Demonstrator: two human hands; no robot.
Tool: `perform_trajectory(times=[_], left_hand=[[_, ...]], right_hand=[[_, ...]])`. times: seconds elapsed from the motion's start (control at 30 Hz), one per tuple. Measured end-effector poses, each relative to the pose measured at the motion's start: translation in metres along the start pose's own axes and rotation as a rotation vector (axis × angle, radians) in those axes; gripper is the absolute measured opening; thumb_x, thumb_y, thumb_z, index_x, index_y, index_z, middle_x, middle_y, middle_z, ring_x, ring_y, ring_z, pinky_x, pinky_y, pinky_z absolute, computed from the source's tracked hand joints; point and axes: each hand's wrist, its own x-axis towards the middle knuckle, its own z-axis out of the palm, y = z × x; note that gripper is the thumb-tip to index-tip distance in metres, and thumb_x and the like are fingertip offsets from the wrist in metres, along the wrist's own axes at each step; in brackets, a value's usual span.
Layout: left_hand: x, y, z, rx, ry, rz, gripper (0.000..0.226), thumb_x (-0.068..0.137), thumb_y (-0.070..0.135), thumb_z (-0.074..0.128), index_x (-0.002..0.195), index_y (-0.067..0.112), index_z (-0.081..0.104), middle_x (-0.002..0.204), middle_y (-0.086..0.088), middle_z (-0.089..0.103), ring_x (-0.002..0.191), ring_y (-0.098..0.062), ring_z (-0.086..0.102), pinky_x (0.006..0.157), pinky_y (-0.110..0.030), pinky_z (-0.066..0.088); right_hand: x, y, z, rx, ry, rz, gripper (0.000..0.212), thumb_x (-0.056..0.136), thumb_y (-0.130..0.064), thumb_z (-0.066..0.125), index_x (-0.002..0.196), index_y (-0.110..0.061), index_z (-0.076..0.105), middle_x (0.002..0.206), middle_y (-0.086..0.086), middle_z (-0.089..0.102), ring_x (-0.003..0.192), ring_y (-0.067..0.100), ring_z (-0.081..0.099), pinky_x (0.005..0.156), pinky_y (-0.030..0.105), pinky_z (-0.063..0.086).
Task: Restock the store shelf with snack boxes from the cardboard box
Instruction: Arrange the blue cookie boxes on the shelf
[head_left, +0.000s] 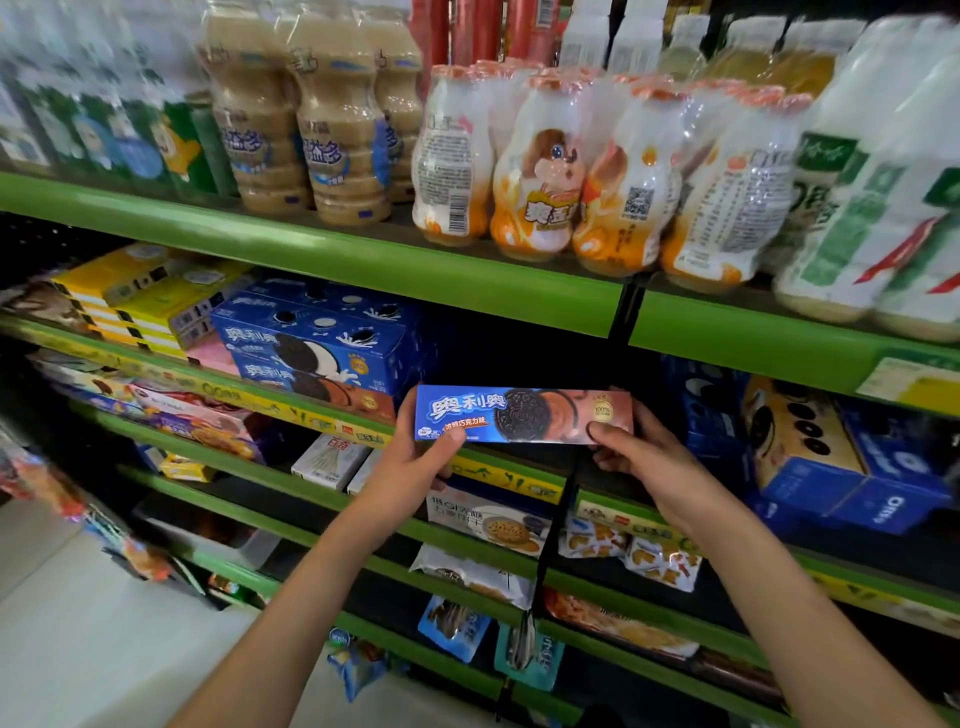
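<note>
A person held a long blue Oreo cookie box level in front of the green store shelf. The left hand and right hand each pinched one end, fingers curled around its lower edge. It hovered just right of stacked blue Oreo cartons.
</note>
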Motion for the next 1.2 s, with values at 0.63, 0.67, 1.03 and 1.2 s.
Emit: perform_trajectory(times=[0.63, 0.67, 1.03, 1.2], left_hand=[[-0.006, 0.004, 0.001, -0.016, 0.002, -0.016, 0.074, 0.088, 0.059, 0.061, 0.147, 0.048, 0.019, 0.092, 0.018, 0.064, 0.082, -0.004, 0.066, 0.074, -0.027, 0.058], [-0.006, 0.005, 0.0, -0.013, 0.005, -0.02, 0.075, 0.088, 0.057, 0.062, 0.149, 0.045, 0.019, 0.092, 0.018, 0.064, 0.081, -0.002, 0.066, 0.074, -0.025, 0.058], [-0.009, 0.014, 0.001, -0.015, 0.001, -0.038, 0.068, 0.081, 0.06, 0.062, 0.136, 0.054, 0.022, 0.106, 0.012, 0.063, 0.077, 0.004, 0.065, 0.067, -0.015, 0.053], [-0.009, 0.014, 0.0, 0.004, 0.016, -0.031, 0.068, 0.083, 0.06, 0.063, 0.139, 0.051, 0.026, 0.097, 0.023, 0.065, 0.075, 0.002, 0.065, 0.066, -0.016, 0.053]], right_hand=[[-0.006, -0.004, 0.0, 0.08, -0.024, 0.011, 0.025, 0.086, -0.022, 0.069, 0.11, -0.018, 0.063, 0.089, 0.003, 0.068, 0.079, 0.011, 0.065, 0.073, 0.024, 0.052], [-0.006, -0.005, 0.0, 0.084, -0.026, 0.008, 0.025, 0.086, -0.023, 0.069, 0.11, -0.02, 0.063, 0.09, 0.003, 0.068, 0.079, 0.011, 0.065, 0.073, 0.024, 0.053], [-0.009, -0.007, 0.0, 0.079, -0.045, -0.003, 0.025, 0.087, -0.023, 0.068, 0.11, -0.019, 0.061, 0.089, 0.003, 0.067, 0.078, 0.011, 0.063, 0.07, 0.022, 0.051], [-0.011, -0.009, 0.0, 0.057, -0.05, -0.004, 0.046, 0.072, -0.039, 0.072, 0.114, -0.021, 0.062, 0.091, 0.001, 0.069, 0.08, 0.01, 0.065, 0.069, 0.021, 0.051]])
